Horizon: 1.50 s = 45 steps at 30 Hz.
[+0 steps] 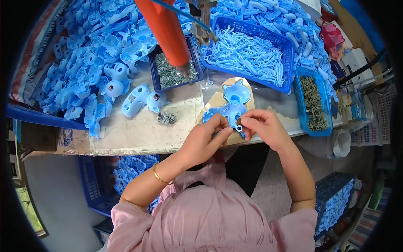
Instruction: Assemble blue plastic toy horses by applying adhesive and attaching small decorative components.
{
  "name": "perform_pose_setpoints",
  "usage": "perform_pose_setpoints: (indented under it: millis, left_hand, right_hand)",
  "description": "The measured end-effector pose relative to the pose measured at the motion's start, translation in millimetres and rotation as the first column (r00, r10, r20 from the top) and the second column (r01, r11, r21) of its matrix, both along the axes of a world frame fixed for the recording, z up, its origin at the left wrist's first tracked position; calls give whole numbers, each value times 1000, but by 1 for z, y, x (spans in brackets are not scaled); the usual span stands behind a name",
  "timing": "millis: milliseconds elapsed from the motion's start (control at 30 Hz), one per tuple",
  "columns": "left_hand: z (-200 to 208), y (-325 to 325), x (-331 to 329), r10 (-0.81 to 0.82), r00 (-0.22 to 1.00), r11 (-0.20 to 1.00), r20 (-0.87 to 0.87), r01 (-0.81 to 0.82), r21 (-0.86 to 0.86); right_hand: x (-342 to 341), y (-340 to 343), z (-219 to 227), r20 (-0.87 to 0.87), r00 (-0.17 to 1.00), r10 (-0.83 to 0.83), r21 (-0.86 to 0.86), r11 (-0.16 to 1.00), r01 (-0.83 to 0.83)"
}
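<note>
A blue plastic animal-shaped shell half [236, 93] lies hollow side up on a tan board [217, 101] at the table's front edge. Both my hands meet over its lower part. My left hand [206, 140] is closed, thumb and forefinger pinching near a small light-blue ring-ended plastic piece [239, 128]. Close against that ring, my right hand [264, 127] is also closed in a pinch; what lies between its fingertips is too small to name. My fingers hide part of the shell. Left of the board lies a closed blue toy body [145, 101] with an eye, beside a small heap of metal screws [166, 118].
An orange power screwdriver [168, 33] hangs above a dark-blue tray of screws [176, 69]. Behind sits a blue basket of ring-ended pieces [252, 54]; to the right, a bin of small metal parts [314, 105]. Blue shells [92, 54] pile up at the left.
</note>
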<state>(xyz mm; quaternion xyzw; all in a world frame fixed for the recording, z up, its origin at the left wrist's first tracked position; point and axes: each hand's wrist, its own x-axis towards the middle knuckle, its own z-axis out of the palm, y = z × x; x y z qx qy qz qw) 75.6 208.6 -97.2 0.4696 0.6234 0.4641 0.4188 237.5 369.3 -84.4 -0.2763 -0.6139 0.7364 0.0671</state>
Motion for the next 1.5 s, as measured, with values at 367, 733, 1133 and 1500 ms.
perform_pose_setpoints:
  millis: [367, 733, 1133, 1500]
  left_hand:
    - [-10, 2, 5, 80, 940, 994, -332, -52, 92]
    - [-5, 2, -8, -44, 997, 998, -67, 41, -42]
    - [-32, 14, -28, 248, 718, 957, -651, -76, 280]
    - [-32, 22, -23, 253, 704, 964, -663, -128, 232]
  right_hand:
    - [0, -15, 5, 39, 994, -102, 223, 971, 91]
    - [-1, -20, 1, -117, 993, -20, 214, 976, 44]
    - [-20, 23, -29, 123, 990, -74, 387, 922, 21]
    - [-28, 31, -10, 272, 962, 41, 493, 852, -175]
